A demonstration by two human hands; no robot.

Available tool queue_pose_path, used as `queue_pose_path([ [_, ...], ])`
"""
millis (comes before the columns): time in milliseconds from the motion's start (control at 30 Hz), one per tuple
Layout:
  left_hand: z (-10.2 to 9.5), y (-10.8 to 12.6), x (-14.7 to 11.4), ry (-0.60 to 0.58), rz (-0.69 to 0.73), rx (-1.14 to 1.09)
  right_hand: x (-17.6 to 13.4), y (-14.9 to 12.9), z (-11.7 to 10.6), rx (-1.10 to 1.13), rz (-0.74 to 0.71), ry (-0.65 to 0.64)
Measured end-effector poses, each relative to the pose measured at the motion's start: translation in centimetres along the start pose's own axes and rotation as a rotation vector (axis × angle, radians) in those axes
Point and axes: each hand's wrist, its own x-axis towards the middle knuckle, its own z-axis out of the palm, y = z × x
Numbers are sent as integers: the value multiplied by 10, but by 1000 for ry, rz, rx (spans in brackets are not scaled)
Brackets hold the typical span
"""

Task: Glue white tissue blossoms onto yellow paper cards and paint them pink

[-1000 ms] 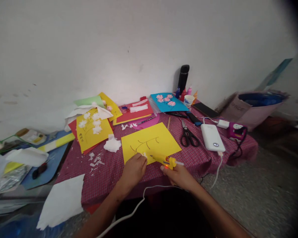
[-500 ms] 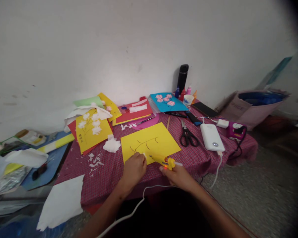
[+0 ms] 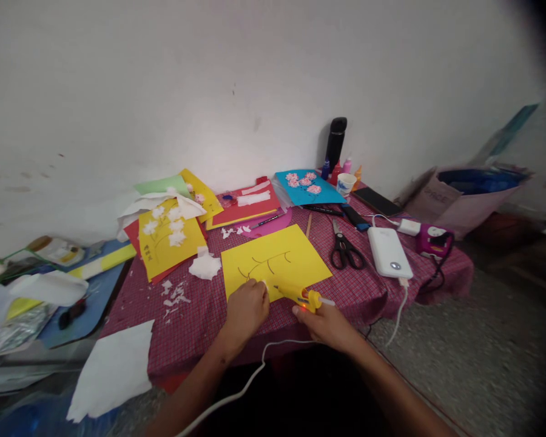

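My right hand [image 3: 325,321] is wrapped round a yellow hot glue gun [image 3: 300,295], whose red light glows and whose clear glue stick juts from the back. Its nozzle points left at my left hand [image 3: 250,306]. The fingers of that hand are closed, with a small white piece of paper [image 3: 264,283] showing at their tips. Both hands are over the near edge of a yellow sheet [image 3: 277,249] that bears a drawn dark branch. Left of the sheet lies a crumpled white paper [image 3: 205,265].
Black scissors [image 3: 343,249] and a white power bank [image 3: 390,252] lie to the right. A blue card with pink flowers [image 3: 310,187] is at the back. On the left are yellow cards with white flowers [image 3: 170,240] and paper scraps [image 3: 176,295]. A white cable [image 3: 259,364] crosses in front.
Almost nothing differs. Both hands and the glue gun stay in place, and the view shifts very slightly.
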Motion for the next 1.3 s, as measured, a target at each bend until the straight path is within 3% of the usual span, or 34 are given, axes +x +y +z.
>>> queue_pose_path([
  [300, 0, -2, 1, 0, -7, -19, -1, -3, 0, 15, -17, -3],
  [767, 1, -16, -22, 29, -43, -226, -2, -3, 0, -4, 11, -14],
  [1300, 5, -9, -6, 43, -103, -277, -5, -12, 2, -11, 27, 16],
])
